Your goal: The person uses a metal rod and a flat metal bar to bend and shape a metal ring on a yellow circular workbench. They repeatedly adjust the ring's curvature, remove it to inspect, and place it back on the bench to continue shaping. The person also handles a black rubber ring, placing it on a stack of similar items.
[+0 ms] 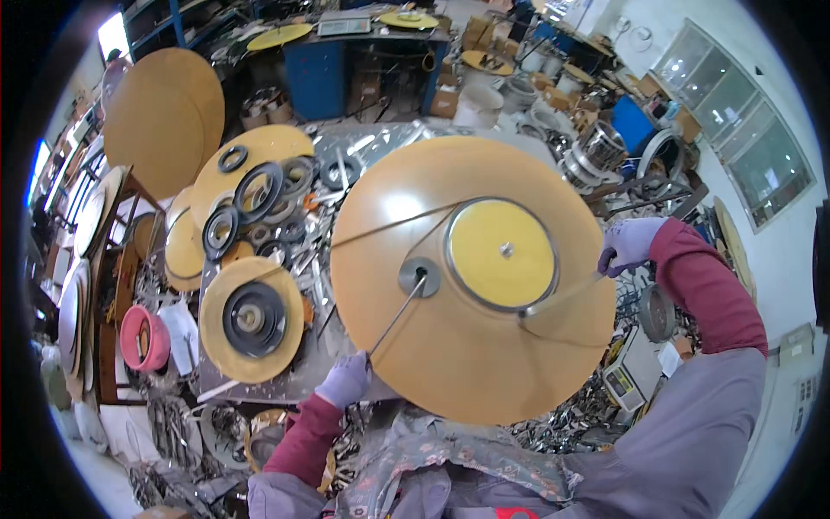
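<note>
A large tan round board (pixel 484 372) lies in front of me. On it sits a yellow disc (pixel 510 242) with a metallic rim and a small central bolt. Left of that disc is a grey round hub (pixel 406 275). My left hand (pixel 347 379), in a pale purple glove, is closed around the lower end of a thin metal rod (pixel 396 322) whose other end reaches the hub. My right hand (pixel 629 245), gloved too, grips a pale, blurred stick (pixel 562 296); its far end is at the disc's lower rim. A narrow dark strip (pixel 389 223) runs from the left to the disc's rim.
At left, a smaller tan disc (pixel 229 355) carries a dark coil (pixel 252 320). Dark rings (pixel 258 192) and metal scraps lie behind it. A pink bowl (pixel 145 340) stands further left. At right are a scale (pixel 627 385) and a metal ring (pixel 657 313).
</note>
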`<state>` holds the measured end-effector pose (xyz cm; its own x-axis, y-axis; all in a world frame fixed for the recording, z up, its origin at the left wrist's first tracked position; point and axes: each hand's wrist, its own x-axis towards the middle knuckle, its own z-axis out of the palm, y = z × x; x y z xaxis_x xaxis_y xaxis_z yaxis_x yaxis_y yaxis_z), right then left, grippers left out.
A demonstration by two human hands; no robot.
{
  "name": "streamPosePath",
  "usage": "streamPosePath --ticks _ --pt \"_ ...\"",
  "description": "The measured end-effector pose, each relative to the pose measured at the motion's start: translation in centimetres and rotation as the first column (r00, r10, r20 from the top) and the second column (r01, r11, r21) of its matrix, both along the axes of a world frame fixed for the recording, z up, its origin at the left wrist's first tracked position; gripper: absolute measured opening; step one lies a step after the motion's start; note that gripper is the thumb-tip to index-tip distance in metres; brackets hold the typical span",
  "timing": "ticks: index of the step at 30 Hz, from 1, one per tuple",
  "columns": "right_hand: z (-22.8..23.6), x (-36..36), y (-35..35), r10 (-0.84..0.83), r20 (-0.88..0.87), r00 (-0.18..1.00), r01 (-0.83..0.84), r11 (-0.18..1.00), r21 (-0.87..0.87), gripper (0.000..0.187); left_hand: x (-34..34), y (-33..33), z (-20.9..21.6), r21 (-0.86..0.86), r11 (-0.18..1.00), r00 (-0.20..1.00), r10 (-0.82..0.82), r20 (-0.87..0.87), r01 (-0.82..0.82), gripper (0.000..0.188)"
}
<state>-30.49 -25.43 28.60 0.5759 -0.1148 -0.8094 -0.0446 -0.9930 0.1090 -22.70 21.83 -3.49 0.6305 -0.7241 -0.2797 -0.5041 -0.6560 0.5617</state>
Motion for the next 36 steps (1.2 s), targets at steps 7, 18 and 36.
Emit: streamPosePath --ticks 7,18,36 --pt "-7.8 0.8 3.9 0.073 0.587 0.807 -0.144 0.987 0.075 0.025 -0.5 0.6 1.6 -0.033 0.999 0.997 0.030 -0.075 -0.033 0.019" --pt "-32.5 1.4 3.9 -0.414 0.826 0.384 0.405 0.879 0.252 0.035 -2.7 -1.4 0.7 -0.043 0.998 0.994 0.030 -0.104 -0.035 0.013" --pt "-29.9 2.0 4.3 -0.461 0.773 0.436 0.385 0.872 0.303 0.033 -3.5 -1.5 0.7 -0.090 0.996 0.991 0.008 -0.132 -0.020 0.015"
